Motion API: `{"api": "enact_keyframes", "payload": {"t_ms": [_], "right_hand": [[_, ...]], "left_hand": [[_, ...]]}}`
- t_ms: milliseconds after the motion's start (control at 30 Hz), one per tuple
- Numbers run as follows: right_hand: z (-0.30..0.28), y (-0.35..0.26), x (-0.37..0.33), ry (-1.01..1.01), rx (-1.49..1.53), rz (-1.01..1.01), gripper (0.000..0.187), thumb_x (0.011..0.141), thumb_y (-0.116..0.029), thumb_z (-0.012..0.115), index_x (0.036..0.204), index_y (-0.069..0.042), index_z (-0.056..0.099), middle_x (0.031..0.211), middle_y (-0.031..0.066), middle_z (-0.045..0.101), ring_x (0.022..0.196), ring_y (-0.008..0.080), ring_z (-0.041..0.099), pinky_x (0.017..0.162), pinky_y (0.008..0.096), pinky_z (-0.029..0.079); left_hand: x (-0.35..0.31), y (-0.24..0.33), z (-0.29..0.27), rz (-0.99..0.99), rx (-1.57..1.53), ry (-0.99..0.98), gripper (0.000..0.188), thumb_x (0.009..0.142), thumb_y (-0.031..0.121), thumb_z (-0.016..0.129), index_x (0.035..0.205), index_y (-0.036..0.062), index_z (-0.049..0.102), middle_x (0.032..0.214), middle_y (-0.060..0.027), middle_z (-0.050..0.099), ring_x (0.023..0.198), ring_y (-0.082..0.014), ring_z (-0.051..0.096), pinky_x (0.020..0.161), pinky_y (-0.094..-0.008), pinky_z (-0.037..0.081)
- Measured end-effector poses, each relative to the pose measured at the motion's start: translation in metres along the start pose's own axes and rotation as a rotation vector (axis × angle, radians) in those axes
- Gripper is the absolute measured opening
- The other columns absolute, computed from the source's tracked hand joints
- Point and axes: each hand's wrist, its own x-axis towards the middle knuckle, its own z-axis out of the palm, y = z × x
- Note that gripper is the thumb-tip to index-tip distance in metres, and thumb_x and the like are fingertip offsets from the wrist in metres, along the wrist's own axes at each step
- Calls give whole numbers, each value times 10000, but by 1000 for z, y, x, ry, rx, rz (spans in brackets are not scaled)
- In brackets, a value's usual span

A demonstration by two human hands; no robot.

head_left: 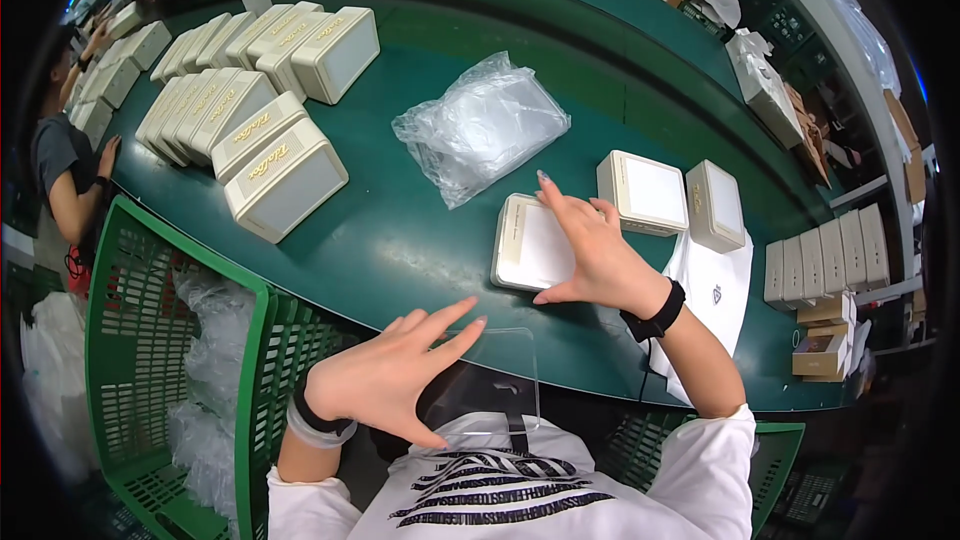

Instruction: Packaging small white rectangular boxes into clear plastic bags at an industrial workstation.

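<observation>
A clear plastic cover [515, 377] with rounded corners is in front of my body, off the table's near edge. My left hand [375, 380] spans it, with the index fingertip by its upper edge and the thumb by its lower edge. My right hand [605, 258] straddles a cream box [527, 245] with a white top panel, fingers at the far side and thumb at the near side. Its palm hides the box's right part. Just beyond sit another white-faced box [648, 192] and a cream box [716, 205] standing on a white cloth-like sheet [712, 285].
A crumpled clear plastic bag [485, 125] lies mid-table. Rows of cream boxes [285, 180] stand at left, with more boxes [828, 258] at far right. A green crate [255, 380] holding clear plastic is at the near left. Another person [65, 165] stands at the far left.
</observation>
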Motion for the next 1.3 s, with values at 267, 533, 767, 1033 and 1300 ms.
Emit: {"api": "enact_keyframes", "payload": {"t_ms": [267,533,767,1033,1300], "right_hand": [[-9,12,-20,-39,62,97,1395,527,-404,908,1523,-88,-17,1506,170,321,1383,344,309,1112,521,194],[-7,48,-59,42,306,94,1389,577,-300,906,1512,-114,-103,1539,180,258,1416,372,243,1135,487,200],[-14,50,-52,-38,226,99,1292,583,-325,892,1506,-60,27,1521,197,281,1399,405,261,1133,509,221],[-27,21,-4,-190,34,-142,1136,552,-340,865,1433,45,259,1475,265,307,1371,415,308,1133,531,232],[-18,0,40,-383,-121,-117,1098,579,-310,863,1421,70,270,1471,303,275,1368,415,311,1142,510,233]], "left_hand": [[35,-15,-12,-40,51,-132,1234,554,513,828,1443,-90,219,1521,-321,84,872,-355,479,928,-387,414],[57,-11,-17,-87,-11,-219,1228,575,553,804,1416,-130,225,1505,-357,68,890,-387,533,904,-377,450],[70,-9,-27,-208,73,-306,1204,587,577,782,1400,-137,254,1509,-340,96,864,-397,550,881,-387,468],[70,-8,-28,-224,157,-325,1157,595,577,771,1383,-128,304,1512,-320,124,850,-393,554,863,-393,473],[77,-7,-26,-140,236,-252,1129,575,593,773,1352,-118,366,1468,-327,257,881,-386,554,864,-390,472]]}}
